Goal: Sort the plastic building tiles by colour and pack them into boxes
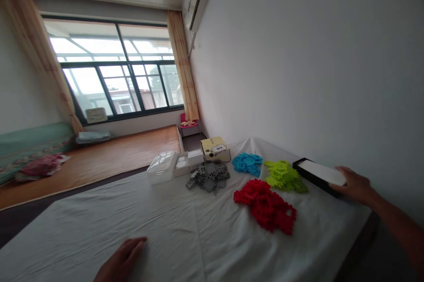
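Observation:
At the table's right end my right hand (356,186) grips the near end of a long black-and-white box (319,175), thumb on one side and fingers on the other. My left hand (122,261) lies on the white cloth at the bottom of the view, fingers stretched out and holding nothing. Between the hands are piles of flat notched pieces: red (265,204), yellow-green (284,177), blue (247,163) and dark grey (208,176). The yellow-green pile is closest to the box.
A clear plastic container (161,168), small white boxes (188,160) and a yellow printed box (216,149) stand along the table's far edge. A white cloth (159,224) covers the table. The wall (308,61) rises behind it; a pink chair (188,125) stands beyond.

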Demonstrator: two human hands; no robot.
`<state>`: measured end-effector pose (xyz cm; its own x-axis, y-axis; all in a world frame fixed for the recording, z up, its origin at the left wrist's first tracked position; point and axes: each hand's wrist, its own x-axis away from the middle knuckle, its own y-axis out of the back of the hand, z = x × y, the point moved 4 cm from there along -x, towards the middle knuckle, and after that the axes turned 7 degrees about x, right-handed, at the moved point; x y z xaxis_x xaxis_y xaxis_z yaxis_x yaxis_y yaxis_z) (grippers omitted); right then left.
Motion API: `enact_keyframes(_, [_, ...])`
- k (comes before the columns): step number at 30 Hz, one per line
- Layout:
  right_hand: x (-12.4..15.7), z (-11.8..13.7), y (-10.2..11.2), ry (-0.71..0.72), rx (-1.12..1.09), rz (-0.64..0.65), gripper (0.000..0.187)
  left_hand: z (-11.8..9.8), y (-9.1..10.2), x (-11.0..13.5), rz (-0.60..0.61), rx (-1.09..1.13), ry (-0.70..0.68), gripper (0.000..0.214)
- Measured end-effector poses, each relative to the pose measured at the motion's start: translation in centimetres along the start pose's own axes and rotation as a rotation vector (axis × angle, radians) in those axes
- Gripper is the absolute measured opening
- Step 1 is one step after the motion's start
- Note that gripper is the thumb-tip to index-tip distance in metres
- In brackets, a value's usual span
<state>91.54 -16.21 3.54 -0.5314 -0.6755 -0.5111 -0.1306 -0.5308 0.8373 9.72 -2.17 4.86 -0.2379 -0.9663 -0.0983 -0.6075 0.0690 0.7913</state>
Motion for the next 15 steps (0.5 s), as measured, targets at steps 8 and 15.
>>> enact_keyframes(8, [4.2,22.3,3.8,0.547,-0.213,-0.058,0.044,-7.9,-1.7,0.9,0.069,-0.135,-0.18,0.029])
enact_keyframes(15, [13.2,46.2,6.0,1.022,-0.37,0.385,0.038,-6.5,-4.1,-0.5,-0.201,-0.014,-0.125,0.028])
